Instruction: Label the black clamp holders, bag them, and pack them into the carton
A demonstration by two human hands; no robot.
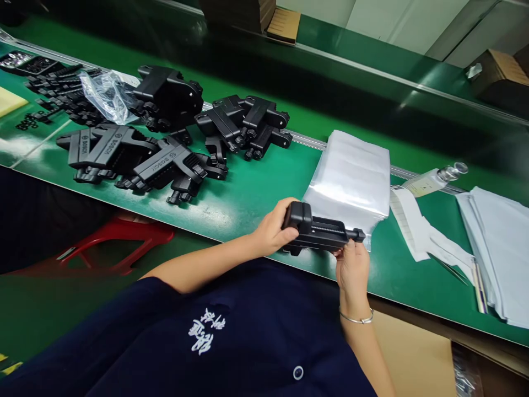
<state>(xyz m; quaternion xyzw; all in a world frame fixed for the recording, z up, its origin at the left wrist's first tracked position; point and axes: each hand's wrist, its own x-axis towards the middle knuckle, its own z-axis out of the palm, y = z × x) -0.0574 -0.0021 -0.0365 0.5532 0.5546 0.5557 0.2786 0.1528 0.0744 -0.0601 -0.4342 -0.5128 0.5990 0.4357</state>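
Observation:
Close to the table's front edge, a black plastic clamp (326, 234) with a long threaded screw lies sideways between my hands. My left hand (275, 229) wraps round its thick jaw end, thumb on the near side. At the other end, the fingers of my right hand (351, 262) pinch the clamp beside its small black knob (359, 235). Part of the right fingers is hidden behind the clamp. Just beyond it lies a stack of clear plastic bags (351, 171). To the left are piles of similar black clamps (165, 162), some marked BOSCH.
Farther left lie black screw parts (61, 91) and a crumpled clear bag (108, 98). On the right are a bottle (430, 181), a paper strip (409, 223), tweezers (450, 270), pens (479, 286) and white sheets (500, 248). A red stool (136, 237) stands below the green table (264, 187).

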